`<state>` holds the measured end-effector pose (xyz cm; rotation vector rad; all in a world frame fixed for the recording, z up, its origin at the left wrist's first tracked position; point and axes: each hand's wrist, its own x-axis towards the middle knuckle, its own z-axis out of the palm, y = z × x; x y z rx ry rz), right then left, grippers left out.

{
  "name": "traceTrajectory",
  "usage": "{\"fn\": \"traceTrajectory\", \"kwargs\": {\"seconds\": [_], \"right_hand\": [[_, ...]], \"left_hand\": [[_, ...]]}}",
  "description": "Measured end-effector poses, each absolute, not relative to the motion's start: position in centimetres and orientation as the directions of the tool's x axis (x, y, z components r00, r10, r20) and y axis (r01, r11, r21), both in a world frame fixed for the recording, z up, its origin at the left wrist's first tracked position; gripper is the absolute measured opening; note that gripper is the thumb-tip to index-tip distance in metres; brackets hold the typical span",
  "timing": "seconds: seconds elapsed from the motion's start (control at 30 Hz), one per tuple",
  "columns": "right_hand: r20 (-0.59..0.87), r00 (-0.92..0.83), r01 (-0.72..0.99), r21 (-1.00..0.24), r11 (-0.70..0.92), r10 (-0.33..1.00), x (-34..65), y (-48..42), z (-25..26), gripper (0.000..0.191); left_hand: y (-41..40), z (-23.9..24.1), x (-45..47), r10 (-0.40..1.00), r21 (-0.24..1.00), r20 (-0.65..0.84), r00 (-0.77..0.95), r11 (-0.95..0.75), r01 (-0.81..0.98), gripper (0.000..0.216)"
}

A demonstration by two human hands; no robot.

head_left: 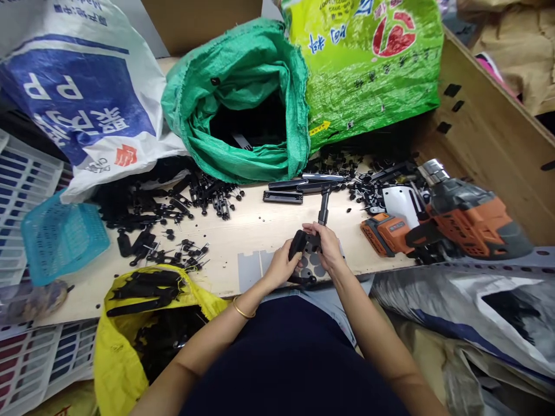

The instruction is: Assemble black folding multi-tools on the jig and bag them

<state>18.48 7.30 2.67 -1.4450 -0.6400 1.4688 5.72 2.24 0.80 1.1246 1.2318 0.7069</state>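
Near the front edge of the wooden bench, my left hand (281,264) is closed around a thick black plastic piece (297,244). Just beside it, my right hand (328,246) grips a slim black bar-shaped part (324,208) that points away from me. The inner ends of both pieces are close together, and whether they are joined I cannot tell. Under my hands lies a grey plate with round patches (315,270), partly covered. Beyond my fingers, several long black casings (282,197) rest on the bench.
A green sack (191,115) stands open at the back, between a white-and-blue sack (87,98) and a bright green bag (368,86). An orange cordless power tool (470,219) lies right. Small black parts (186,254) are scattered left, near a blue basket (65,237) and yellow sack (117,352).
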Motion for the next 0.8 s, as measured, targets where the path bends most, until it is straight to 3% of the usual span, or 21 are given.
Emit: {"fn": "traceTrajectory", "kwargs": {"seconds": [0.17, 0.3, 0.4, 0.57, 0.7, 0.8], "right_hand": [[-0.487, 0.045, -0.338, -0.829, -0.445, 0.872, 17.6, 7.4, 3.6, 0.035], [-0.479, -0.020, -0.339, -0.822, -0.457, 0.878, 17.8, 7.1, 3.8, 0.036], [-0.495, -0.060, -0.357, -0.800, -0.482, 0.867, 17.0, 6.2, 3.8, 0.036], [-0.471, 0.161, -0.358, -0.847, -0.393, 0.867, 15.5, 4.9, 3.6, 0.034], [-0.524, -0.081, -0.320, -0.792, -0.520, 0.848, 16.3, 5.0, 3.9, 0.033], [-0.485, 0.012, -0.420, -0.796, -0.436, 0.874, 16.0, 5.0, 4.3, 0.034]], "left_hand": [[1.1, 2.1, 5.6, 0.958, 0.906, -0.218, 0.187, 0.127, 0.403, 0.034], [0.3, 2.4, 5.5, 0.958, 0.828, -0.154, 0.242, -0.008, 0.560, 0.043], [-0.7, 2.9, 5.8, 0.941, 0.766, -0.219, 0.257, 0.003, 0.643, 0.045], [-2.0, 3.9, 6.1, 0.951, 0.724, -0.250, 0.184, 0.057, 0.688, 0.046], [-1.8, 4.7, 5.7, 0.913, 0.705, -0.295, 0.280, 0.010, 0.709, 0.048], [-1.6, 5.2, 6.0, 0.918, 0.648, -0.327, 0.223, 0.046, 0.761, 0.047]]}}
